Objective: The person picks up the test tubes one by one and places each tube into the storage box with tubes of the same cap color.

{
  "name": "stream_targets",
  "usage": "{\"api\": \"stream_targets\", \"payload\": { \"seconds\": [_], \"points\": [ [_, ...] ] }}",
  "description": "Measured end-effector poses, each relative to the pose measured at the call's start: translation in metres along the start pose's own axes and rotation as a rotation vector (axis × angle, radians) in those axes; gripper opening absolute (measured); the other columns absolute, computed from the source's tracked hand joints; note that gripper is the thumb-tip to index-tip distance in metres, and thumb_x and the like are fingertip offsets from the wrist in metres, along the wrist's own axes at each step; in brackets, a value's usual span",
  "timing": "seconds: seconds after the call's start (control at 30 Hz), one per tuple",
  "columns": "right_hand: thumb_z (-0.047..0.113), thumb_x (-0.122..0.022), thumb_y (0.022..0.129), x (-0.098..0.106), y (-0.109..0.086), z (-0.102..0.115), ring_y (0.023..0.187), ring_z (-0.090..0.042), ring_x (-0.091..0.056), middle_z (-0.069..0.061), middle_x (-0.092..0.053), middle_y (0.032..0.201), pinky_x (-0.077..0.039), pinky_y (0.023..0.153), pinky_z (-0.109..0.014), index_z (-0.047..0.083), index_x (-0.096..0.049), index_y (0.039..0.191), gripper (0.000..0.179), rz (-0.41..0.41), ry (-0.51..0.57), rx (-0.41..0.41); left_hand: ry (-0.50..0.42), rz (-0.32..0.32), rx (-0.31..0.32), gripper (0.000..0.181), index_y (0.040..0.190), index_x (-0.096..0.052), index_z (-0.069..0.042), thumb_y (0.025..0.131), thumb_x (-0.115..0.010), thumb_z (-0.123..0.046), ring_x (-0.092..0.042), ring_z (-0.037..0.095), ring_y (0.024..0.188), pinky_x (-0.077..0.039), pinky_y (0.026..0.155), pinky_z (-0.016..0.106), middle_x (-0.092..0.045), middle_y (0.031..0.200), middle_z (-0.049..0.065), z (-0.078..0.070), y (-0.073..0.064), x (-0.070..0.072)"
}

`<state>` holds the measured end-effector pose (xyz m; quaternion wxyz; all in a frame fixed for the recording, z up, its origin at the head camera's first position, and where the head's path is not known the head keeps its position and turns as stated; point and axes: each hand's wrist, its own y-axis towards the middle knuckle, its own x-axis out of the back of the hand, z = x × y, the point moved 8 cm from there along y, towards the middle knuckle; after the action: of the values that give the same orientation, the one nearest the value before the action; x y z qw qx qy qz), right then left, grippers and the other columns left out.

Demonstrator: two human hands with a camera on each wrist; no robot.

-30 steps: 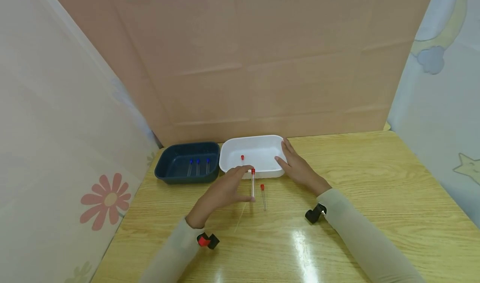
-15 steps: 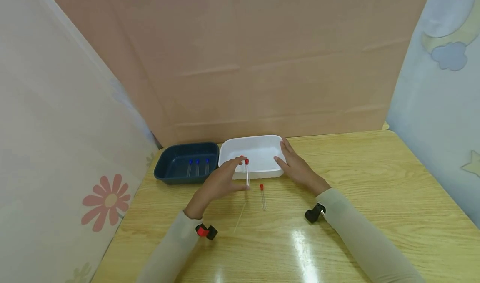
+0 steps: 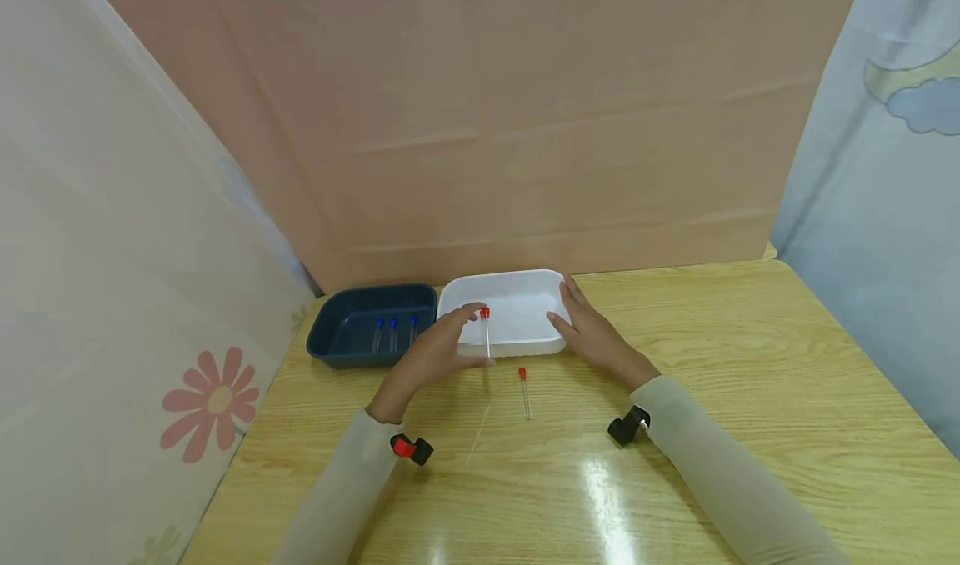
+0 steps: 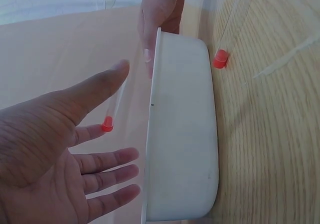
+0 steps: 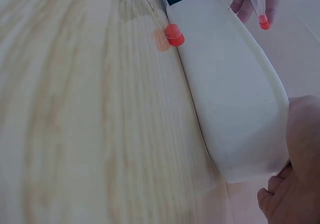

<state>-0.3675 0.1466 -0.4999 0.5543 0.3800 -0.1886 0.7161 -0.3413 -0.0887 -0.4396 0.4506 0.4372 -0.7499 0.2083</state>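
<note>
My left hand (image 3: 433, 352) pinches a clear test tube (image 3: 487, 337) with a red cap, thumb at the bottom end and index finger at the cap. The tube stands over the front rim of the white basin (image 3: 528, 311). In the left wrist view the held tube (image 4: 116, 101) spans thumb and index finger, while the other fingers are spread. My right hand (image 3: 602, 338) grips the basin's right end, thumb over the rim. Another red-capped tube, inside the basin, is mostly hidden behind the held one. A further red-capped test tube (image 3: 525, 394) lies on the table before the basin.
A dark blue basin (image 3: 371, 361) touches the white one on its left, holding several blue-capped test tubes (image 3: 393, 336). Both basins stand on the wooden table (image 3: 712, 365) near its back edge, before a brown backdrop (image 3: 517, 132). Patterned curtains hang at both sides.
My left hand has carried the red-capped test tube away from me and slightly left, from in front of the white basin to over its front rim. The right hand has stayed on the basin.
</note>
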Motion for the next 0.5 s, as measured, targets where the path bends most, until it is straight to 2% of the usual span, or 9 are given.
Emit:
{"api": "stream_targets", "payload": {
  "seconds": [0.2, 0.5],
  "points": [
    [0.055, -0.033, 0.108, 0.0, -0.001, 0.002, 0.155, -0.022, 0.005, 0.005, 0.018, 0.167, -0.012, 0.123, -0.052, 0.004, 0.0, 0.161, 0.08, 0.003, 0.013, -0.002, -0.019, -0.004, 0.038, 0.094, 0.155, -0.039, -0.016, 0.079, -0.089, -0.037, -0.052, 0.035, 0.131, -0.045, 0.105, 0.053, -0.054, 0.145, 0.013, 0.006, 0.005, 0.001],
    [0.055, -0.032, 0.108, 0.0, -0.002, 0.002, 0.155, -0.022, 0.004, 0.006, 0.018, 0.167, -0.013, 0.123, -0.051, 0.004, -0.001, 0.161, 0.08, 0.0, 0.009, -0.002, -0.044, -0.02, -0.004, 0.089, 0.154, -0.038, -0.016, 0.082, -0.088, -0.031, -0.052, 0.04, 0.131, -0.047, 0.103, 0.056, -0.056, 0.14, 0.019, 0.01, 0.016, 0.002]
  ]
}}
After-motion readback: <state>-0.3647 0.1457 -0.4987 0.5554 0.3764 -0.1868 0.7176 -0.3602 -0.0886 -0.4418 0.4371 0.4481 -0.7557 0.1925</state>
